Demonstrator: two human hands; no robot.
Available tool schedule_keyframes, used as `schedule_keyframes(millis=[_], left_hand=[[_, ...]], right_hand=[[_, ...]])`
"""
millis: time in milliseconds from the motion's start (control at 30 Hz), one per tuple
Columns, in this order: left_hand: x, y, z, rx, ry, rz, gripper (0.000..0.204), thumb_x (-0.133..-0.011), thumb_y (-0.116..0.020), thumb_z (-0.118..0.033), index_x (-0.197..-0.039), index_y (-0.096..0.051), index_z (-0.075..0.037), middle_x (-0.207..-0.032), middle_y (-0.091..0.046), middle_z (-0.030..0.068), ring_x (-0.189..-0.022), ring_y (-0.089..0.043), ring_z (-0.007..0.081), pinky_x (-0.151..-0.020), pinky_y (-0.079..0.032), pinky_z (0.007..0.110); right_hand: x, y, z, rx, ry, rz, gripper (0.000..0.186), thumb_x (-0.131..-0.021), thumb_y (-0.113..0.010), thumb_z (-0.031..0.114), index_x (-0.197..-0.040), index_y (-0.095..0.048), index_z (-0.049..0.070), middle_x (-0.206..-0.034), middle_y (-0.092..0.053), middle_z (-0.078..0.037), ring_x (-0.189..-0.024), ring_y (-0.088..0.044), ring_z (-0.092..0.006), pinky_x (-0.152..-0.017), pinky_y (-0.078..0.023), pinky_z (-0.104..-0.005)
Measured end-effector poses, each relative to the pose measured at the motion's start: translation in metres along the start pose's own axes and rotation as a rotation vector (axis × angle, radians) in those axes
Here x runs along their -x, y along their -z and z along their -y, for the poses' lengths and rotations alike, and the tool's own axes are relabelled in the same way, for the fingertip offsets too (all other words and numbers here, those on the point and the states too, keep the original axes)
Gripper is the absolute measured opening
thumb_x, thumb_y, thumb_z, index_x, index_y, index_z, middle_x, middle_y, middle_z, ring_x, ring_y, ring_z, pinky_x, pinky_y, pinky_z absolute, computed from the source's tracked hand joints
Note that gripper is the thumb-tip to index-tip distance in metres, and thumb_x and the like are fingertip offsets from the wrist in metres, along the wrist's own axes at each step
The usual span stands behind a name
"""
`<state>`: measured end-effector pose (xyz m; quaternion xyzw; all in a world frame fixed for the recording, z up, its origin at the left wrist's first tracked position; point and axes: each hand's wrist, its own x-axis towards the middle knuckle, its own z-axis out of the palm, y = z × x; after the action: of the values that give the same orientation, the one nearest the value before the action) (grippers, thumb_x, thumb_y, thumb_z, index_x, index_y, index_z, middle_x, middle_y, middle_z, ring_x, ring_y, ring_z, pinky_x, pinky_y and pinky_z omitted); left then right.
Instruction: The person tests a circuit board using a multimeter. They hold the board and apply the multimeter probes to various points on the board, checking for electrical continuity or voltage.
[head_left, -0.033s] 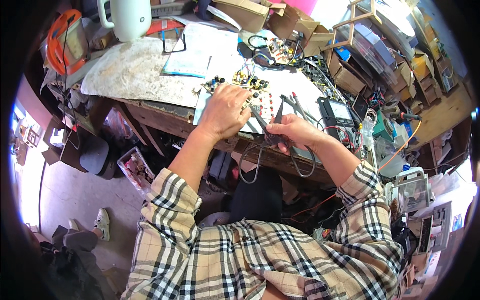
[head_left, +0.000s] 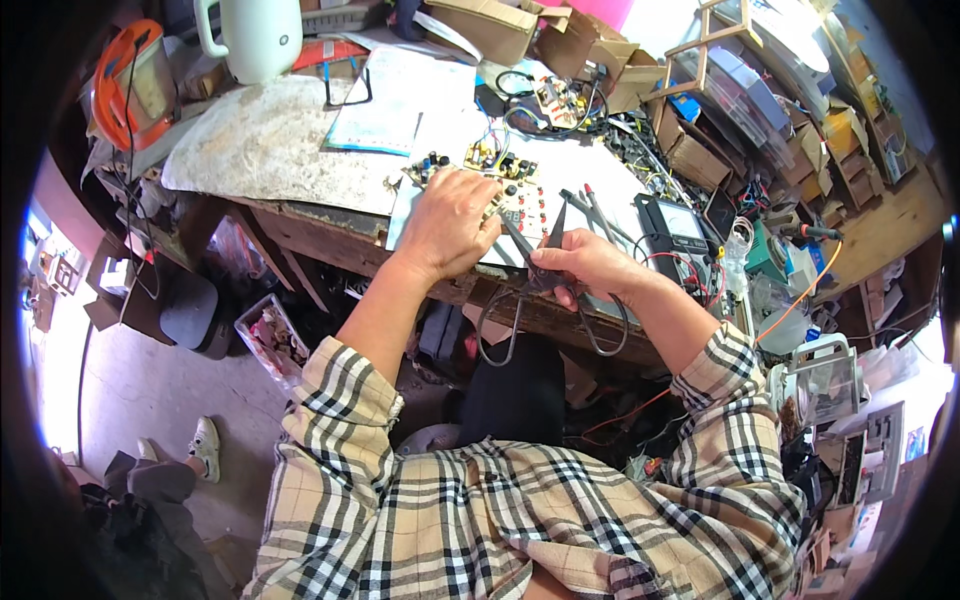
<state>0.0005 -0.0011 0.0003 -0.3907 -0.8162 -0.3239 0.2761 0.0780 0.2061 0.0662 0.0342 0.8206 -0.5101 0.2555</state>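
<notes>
A pale circuit board (head_left: 533,192) with black cylindrical parts, red buttons and a small digit display lies at the bench's front edge. My left hand (head_left: 450,222) is closed over its left part, fingers curled down onto it; the fingertips are hidden. Just right of the board, my right hand (head_left: 590,258) grips a pair of scissors (head_left: 545,281) around the pivot. The dark blades point away from me and stand apart, with the tips beside the board's right side. Two large wire loop handles hang below the hand, over the bench edge.
A test meter (head_left: 680,222) with red and black leads stands to the right. Tangled wires and another circuit board (head_left: 560,100) lie behind. Papers (head_left: 400,95) and a white kettle (head_left: 258,40) occupy the left. Another person's shoe (head_left: 206,448) shows on the floor.
</notes>
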Motion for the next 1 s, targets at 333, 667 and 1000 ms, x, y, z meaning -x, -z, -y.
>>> schedule_keyframes(millis=[333,667,1000], left_hand=[[-0.003,-0.004,0.001,-0.025,-0.01,-0.02,0.037,-0.085,-0.056,-0.025,-0.113,-0.062,-0.001,-0.111,-0.065,0.0146,-0.113,-0.055,0.0281,-0.107,-0.035,0.042],[-0.002,0.0,0.0,-0.011,0.005,0.0,0.037,-0.084,-0.058,-0.024,-0.113,-0.063,-0.002,-0.116,-0.064,0.016,-0.115,-0.055,0.0303,-0.107,-0.035,0.043],[-0.003,0.001,-0.002,-0.01,0.01,0.011,0.037,-0.084,-0.058,-0.024,-0.114,-0.063,-0.002,-0.118,-0.063,0.0165,-0.116,-0.054,0.0315,-0.106,-0.035,0.043]], right_hand=[[0.0,-0.002,-0.005,-0.303,-0.072,0.028,0.023,-0.098,-0.059,0.022,-0.092,-0.063,0.001,-0.075,-0.065,-0.011,-0.053,-0.059,-0.0135,-0.047,-0.049,-0.0289],[0.001,-0.002,0.009,-0.253,-0.132,-0.028,0.025,-0.099,-0.056,0.024,-0.093,-0.063,0.0,-0.07,-0.063,-0.009,-0.048,-0.056,-0.0136,-0.045,-0.047,-0.0284],[0.005,-0.014,0.002,0.039,-0.044,-0.154,0.028,-0.097,-0.058,0.025,-0.086,-0.062,0.0,-0.062,-0.064,-0.011,-0.049,-0.063,-0.0175,-0.042,-0.047,-0.0291]])
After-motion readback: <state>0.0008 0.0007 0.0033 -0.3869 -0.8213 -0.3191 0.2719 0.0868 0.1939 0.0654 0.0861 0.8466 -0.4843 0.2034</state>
